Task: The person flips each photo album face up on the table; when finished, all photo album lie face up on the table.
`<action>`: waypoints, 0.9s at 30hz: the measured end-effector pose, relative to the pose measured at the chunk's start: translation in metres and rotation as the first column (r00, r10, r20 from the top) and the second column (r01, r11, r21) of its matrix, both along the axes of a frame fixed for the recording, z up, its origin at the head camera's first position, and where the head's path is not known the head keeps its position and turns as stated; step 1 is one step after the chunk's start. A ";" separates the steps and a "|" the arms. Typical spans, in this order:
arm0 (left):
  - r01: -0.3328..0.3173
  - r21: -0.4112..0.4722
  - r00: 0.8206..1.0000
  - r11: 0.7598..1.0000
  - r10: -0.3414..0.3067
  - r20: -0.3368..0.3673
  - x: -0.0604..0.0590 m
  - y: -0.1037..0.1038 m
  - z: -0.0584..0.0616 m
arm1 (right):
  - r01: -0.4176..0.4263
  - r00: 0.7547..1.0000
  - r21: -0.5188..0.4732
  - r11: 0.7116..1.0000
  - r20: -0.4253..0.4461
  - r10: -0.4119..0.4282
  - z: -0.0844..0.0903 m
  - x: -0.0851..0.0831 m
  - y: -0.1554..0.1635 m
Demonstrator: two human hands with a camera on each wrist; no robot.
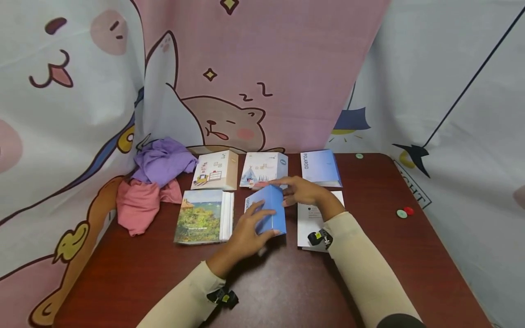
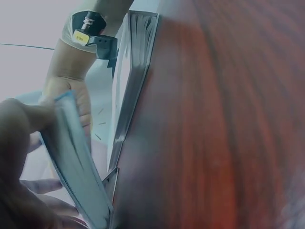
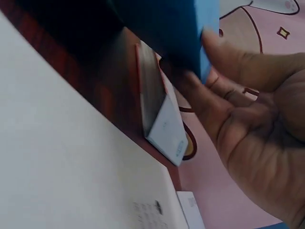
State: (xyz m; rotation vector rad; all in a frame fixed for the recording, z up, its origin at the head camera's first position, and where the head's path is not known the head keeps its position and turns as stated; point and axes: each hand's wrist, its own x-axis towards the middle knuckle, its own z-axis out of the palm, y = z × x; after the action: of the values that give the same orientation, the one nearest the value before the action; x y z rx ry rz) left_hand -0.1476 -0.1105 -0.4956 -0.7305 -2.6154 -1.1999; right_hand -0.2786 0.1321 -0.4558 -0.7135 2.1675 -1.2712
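A blue album (image 1: 277, 200) is held tilted between both hands, with part of its lettering showing at the left edge. My left hand (image 1: 248, 233) grips it from the near left, fingers spread over the cover. In the left wrist view, the thumb and fingers lie on opposite sides of the album (image 2: 78, 157). My right hand (image 1: 304, 190) pinches its far right corner; in the right wrist view, the thumb and fingers are on either side of the blue corner (image 3: 202, 52). Close by on the right, a white album (image 1: 307, 230) lies partly under the right forearm.
Along the back lie two illustrated white albums (image 1: 211, 171) (image 1: 262, 168) and a blue Polaroid album (image 1: 320, 166). A landscape photo album (image 1: 201, 216) is at left. Purple cloth (image 1: 164, 159) and pink cloth (image 1: 139, 205) lie beyond it. Small discs (image 1: 402, 213) sit at right.
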 end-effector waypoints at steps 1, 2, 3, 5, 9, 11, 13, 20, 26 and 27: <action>-0.001 0.038 1.000 0.999 0.001 -0.010 0.000 0.000 0.001 | -0.005 1.000 -0.032 0.999 0.018 0.006 0.002 0.000 0.002; 0.001 0.076 1.000 0.997 0.001 -0.018 0.000 0.001 0.002 | -0.014 0.999 -0.070 0.997 0.037 0.017 0.003 -0.001 0.003; 0.004 0.113 1.000 0.994 -0.001 -0.028 0.000 0.001 0.002 | -0.022 0.998 -0.107 0.994 0.053 0.028 0.004 -0.001 0.004; 0.012 0.193 1.000 0.981 -0.008 -0.020 0.000 0.001 0.003 | -0.024 0.997 -0.173 0.985 0.073 0.038 0.006 -0.001 0.007; 0.053 0.381 0.997 0.923 -0.071 0.035 0.000 0.000 0.002 | -0.031 1.000 -0.255 0.966 -0.003 0.031 0.005 0.000 0.006; 0.073 0.453 0.992 0.888 -0.113 0.063 0.001 0.000 0.001 | -0.013 0.995 -0.253 0.967 -0.095 -0.011 0.005 0.002 0.004; 0.080 0.482 0.987 0.873 -0.135 0.082 0.003 -0.001 0.002 | 0.006 0.983 -0.251 0.968 -0.174 -0.051 0.006 0.003 0.000; 0.077 0.490 0.961 0.869 -0.195 0.195 0.008 -0.004 0.004 | 0.064 0.943 -0.142 0.988 -0.315 -0.107 0.010 0.010 -0.021; 0.018 0.451 0.936 0.892 -0.173 0.305 0.010 -0.011 -0.001 | 0.127 0.938 -0.007 0.992 -0.324 -0.122 0.004 0.017 -0.034; 0.007 0.445 0.936 0.896 -0.163 0.313 0.010 -0.013 -0.002 | 0.131 0.938 0.025 0.991 -0.326 -0.116 0.002 0.019 -0.036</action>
State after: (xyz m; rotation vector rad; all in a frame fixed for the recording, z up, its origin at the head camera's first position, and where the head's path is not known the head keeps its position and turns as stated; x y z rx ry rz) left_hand -0.1375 -0.1234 -0.4973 -0.5921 -2.4215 -2.0185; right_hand -0.2599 0.0966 -0.4537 -0.8275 2.5331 -1.2308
